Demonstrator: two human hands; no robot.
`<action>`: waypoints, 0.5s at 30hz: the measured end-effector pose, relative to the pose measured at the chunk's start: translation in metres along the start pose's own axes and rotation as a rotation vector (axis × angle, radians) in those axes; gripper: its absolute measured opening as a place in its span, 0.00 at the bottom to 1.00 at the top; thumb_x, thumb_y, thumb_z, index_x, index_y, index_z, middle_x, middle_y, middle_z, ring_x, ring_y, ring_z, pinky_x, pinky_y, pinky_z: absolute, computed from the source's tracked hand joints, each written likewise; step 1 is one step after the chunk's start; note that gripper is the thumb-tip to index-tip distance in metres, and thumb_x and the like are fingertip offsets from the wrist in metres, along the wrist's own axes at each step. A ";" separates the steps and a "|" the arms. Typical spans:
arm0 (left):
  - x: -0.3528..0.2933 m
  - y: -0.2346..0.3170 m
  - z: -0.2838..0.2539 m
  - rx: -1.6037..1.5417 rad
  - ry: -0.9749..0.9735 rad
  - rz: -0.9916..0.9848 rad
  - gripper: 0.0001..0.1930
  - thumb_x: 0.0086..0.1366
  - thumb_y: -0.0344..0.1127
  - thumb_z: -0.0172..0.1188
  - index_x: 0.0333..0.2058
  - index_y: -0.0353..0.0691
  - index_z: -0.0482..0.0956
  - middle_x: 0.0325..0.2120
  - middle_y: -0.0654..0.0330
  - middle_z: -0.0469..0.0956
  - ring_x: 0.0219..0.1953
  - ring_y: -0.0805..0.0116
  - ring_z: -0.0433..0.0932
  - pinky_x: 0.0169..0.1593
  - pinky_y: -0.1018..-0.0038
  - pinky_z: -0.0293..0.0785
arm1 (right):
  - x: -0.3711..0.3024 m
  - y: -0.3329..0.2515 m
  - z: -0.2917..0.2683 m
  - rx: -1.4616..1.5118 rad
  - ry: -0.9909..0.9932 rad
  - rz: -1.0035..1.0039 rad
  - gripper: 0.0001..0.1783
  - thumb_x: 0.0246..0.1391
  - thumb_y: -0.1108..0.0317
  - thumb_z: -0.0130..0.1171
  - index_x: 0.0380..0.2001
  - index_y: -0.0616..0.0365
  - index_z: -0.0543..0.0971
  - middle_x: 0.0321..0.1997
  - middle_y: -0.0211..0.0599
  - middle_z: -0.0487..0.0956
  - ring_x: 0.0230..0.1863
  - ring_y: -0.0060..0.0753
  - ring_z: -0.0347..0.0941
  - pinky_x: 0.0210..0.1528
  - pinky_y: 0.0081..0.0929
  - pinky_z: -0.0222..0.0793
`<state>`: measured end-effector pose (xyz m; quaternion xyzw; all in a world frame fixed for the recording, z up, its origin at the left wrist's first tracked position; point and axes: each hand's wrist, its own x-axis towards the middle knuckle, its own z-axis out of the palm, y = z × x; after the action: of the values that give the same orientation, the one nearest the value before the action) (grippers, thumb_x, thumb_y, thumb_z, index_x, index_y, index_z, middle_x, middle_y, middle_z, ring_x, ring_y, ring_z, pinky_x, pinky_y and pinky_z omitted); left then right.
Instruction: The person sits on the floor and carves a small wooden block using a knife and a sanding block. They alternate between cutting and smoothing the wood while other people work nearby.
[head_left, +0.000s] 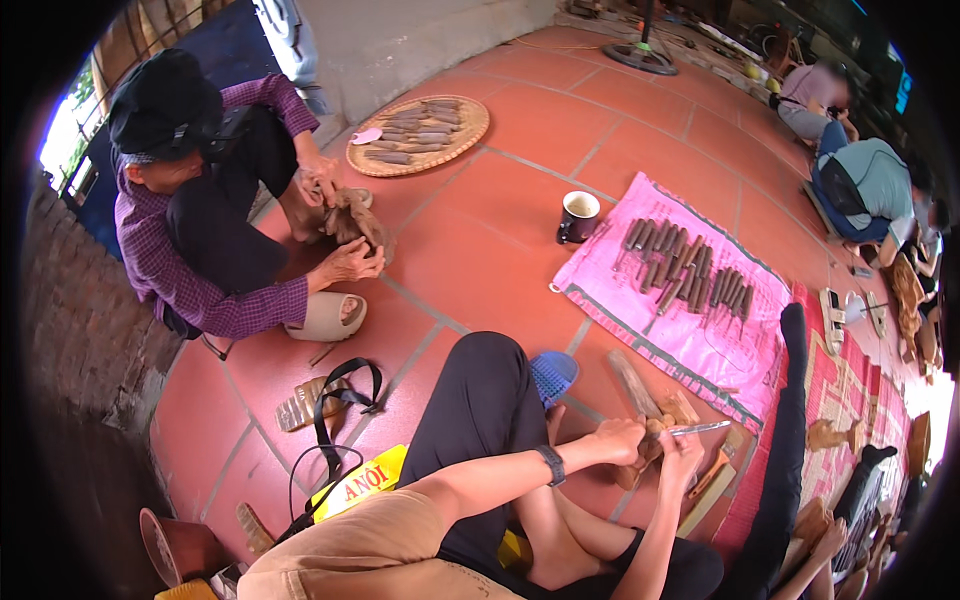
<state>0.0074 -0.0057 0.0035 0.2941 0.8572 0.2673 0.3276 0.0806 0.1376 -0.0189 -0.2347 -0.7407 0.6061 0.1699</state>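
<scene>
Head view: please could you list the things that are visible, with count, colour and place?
Tray: one, tan, top centre
Rods: many, brown, on tray
Cloth: one, pink, right
Tools: many, brown, on cloth
Cup: one, dark, beside cloth
Stand: one, dark, top
Sandal: one, blue, below centre
Strap: one, black, lower left
Bucket: one, reddish, lower left
Co-worker: one, purple top, left
Carving: one, brown, before co-worker
Other people: several, mixed colours, right
Wood: several pieces, brown, lower right
Blade: one, silvery, lower right
Left hand: one, bare, at wood
Right hand: one, bare, at blade
</scene>
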 end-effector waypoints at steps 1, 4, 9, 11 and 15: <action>0.002 -0.004 0.006 -0.021 -0.001 -0.005 0.50 0.48 0.49 0.72 0.61 0.22 0.58 0.40 0.38 0.81 0.45 0.43 0.81 0.48 0.56 0.77 | -0.003 -0.001 0.004 -0.057 -0.022 -0.010 0.07 0.50 0.84 0.62 0.32 0.65 0.78 0.26 0.29 0.77 0.28 0.19 0.72 0.34 0.18 0.68; 0.004 -0.002 0.012 -0.036 0.005 -0.009 0.48 0.48 0.47 0.72 0.60 0.22 0.59 0.40 0.38 0.80 0.45 0.43 0.81 0.47 0.56 0.77 | -0.006 0.005 -0.001 -0.161 -0.023 -0.017 0.06 0.50 0.85 0.61 0.32 0.65 0.77 0.26 0.29 0.77 0.27 0.18 0.71 0.32 0.18 0.66; -0.002 0.002 0.001 -0.049 -0.004 0.017 0.42 0.49 0.45 0.72 0.55 0.23 0.63 0.40 0.38 0.81 0.45 0.43 0.81 0.46 0.56 0.77 | -0.004 0.003 0.002 -0.070 0.007 -0.052 0.07 0.48 0.84 0.63 0.33 0.66 0.78 0.27 0.33 0.80 0.28 0.20 0.74 0.33 0.20 0.68; -0.002 0.004 0.001 -0.028 0.009 0.005 0.40 0.49 0.46 0.72 0.52 0.24 0.66 0.41 0.41 0.81 0.45 0.46 0.82 0.47 0.58 0.78 | -0.013 -0.003 0.008 -0.272 0.007 -0.048 0.06 0.46 0.80 0.66 0.30 0.65 0.80 0.24 0.35 0.81 0.27 0.22 0.75 0.33 0.23 0.69; 0.002 0.002 -0.001 -0.013 -0.038 -0.018 0.41 0.49 0.49 0.73 0.52 0.24 0.66 0.41 0.41 0.81 0.45 0.46 0.82 0.47 0.58 0.78 | 0.004 -0.002 0.003 -0.196 0.071 -0.041 0.06 0.47 0.78 0.66 0.30 0.65 0.79 0.23 0.34 0.80 0.26 0.21 0.74 0.32 0.24 0.68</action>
<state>0.0060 -0.0034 0.0051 0.2894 0.8516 0.2645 0.3480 0.0752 0.1370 -0.0174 -0.2562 -0.7946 0.5185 0.1848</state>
